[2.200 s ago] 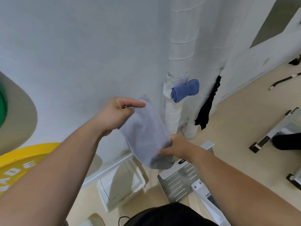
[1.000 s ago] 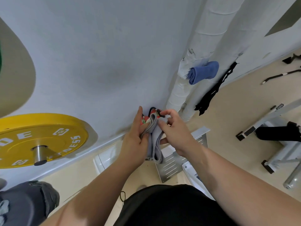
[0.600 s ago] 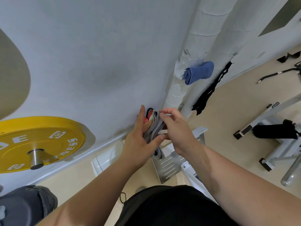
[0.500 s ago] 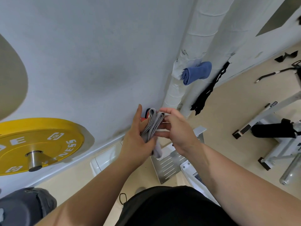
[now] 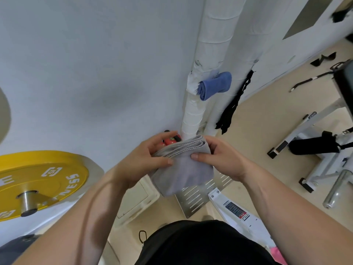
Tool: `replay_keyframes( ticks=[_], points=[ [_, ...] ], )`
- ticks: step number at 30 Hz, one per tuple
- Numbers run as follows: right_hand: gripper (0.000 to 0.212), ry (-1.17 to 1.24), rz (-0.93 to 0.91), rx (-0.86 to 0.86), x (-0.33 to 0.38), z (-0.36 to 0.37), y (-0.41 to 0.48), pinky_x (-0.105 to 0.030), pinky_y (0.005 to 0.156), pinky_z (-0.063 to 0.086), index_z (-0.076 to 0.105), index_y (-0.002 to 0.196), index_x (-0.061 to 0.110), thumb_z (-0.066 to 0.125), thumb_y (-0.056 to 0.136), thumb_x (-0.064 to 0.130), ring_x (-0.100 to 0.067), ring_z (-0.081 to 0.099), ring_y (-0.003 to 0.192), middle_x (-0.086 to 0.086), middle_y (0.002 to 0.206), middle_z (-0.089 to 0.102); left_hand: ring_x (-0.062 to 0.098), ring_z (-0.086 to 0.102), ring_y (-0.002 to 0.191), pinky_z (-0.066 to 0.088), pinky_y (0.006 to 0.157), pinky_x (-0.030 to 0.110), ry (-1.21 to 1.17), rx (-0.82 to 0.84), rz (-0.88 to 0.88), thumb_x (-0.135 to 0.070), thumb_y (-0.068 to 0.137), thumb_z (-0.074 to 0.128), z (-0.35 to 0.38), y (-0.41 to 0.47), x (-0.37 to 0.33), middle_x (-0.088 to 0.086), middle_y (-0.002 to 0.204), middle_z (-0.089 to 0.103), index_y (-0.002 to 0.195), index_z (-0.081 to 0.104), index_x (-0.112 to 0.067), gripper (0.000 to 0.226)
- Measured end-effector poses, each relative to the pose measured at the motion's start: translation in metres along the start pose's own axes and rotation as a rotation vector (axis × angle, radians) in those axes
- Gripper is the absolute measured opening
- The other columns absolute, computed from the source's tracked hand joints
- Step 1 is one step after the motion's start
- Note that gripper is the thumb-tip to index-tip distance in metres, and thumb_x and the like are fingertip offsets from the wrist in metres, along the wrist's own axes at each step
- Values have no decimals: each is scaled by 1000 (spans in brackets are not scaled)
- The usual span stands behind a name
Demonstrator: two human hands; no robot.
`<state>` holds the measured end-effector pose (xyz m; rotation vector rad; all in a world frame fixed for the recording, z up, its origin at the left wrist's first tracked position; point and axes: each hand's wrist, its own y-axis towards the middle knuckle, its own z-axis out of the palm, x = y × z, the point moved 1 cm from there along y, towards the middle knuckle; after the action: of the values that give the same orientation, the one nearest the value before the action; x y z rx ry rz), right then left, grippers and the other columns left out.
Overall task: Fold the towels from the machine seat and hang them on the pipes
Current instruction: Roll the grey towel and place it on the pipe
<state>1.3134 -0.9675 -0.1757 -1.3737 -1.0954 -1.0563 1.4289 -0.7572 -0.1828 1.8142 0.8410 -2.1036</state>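
Between the two hands, just in front of the white wrapped pipes, a folded grey towel is held in the air with its layered edges uppermost. Left hand and right hand each pinch it, thumbs on the near face and fingers curled behind. Higher up, a rolled blue towel sits on the pipes, and a yellow weight plate lies at left
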Motion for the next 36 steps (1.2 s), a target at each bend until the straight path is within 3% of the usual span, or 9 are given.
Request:
replay_keyframes(
  ticks=[5,7,12,14,16,21,25,30,36],
  points=[
    [29,196,57,-164,-4,-35,-13,-34,91,56,69,118,16,67,90,23,-22,70,109,-5,116,75,33,65,120,54,98,44,-176,-146,-20,-10,63,84,33,17,9,12,133,66,141,55,-34,87],
    [28,292,95,-236,-7,-52,-15,-36,88,58,69,118,16,65,93,27,-23,71,106,-8,115,75,35,67,104,49,89,49,-219,-272,11,-7,72,78,54,31,7,13,117,73,142,53,-40,81],
    [28,275,138,-399,-13,-97,-15,-36,85,60,55,133,35,51,105,34,-13,70,105,4,120,72,17,71,76,58,68,27,-207,-552,109,-2,98,61,112,66,-15,3,77,73,137,48,-49,63],
    [42,271,116,-371,-13,-120,-18,-26,75,59,39,141,51,50,106,31,-9,71,102,8,119,70,21,69,75,58,68,33,-158,-660,99,-10,100,59,132,81,-25,11,82,71,131,49,-56,56],
    [45,187,68,-249,-12,-144,-21,-24,78,57,45,137,51,50,106,19,-12,71,100,1,114,73,25,64,72,55,68,39,-94,-712,91,-13,100,57,148,96,-35,24,90,69,125,49,-57,51],
    [27,148,-30,-220,-2,-203,-21,-19,74,52,75,99,12,50,103,5,-7,68,90,5,98,75,26,66,75,55,69,41,-56,-773,146,-12,104,51,185,125,-62,17,93,73,115,56,-48,37],
    [29,150,-96,-226,15,-232,-12,-16,71,52,74,99,14,48,103,2,0,69,84,12,91,76,20,70,81,56,66,30,-34,-794,252,-14,102,57,210,137,-81,4,97,75,117,58,-38,29],
    [26,123,-184,-187,38,-250,-5,-21,76,56,72,108,23,69,92,3,-6,70,95,8,103,75,-3,63,114,55,92,27,188,-650,265,-10,81,85,210,136,-94,-38,126,57,140,36,-68,96],
    [69,-176,-238,-55,66,-247,4,-14,88,51,61,130,30,87,73,2,3,64,110,10,128,63,-7,57,112,51,101,28,441,-683,272,-22,69,83,185,141,-117,-11,124,57,115,64,-60,63]
  ],
)
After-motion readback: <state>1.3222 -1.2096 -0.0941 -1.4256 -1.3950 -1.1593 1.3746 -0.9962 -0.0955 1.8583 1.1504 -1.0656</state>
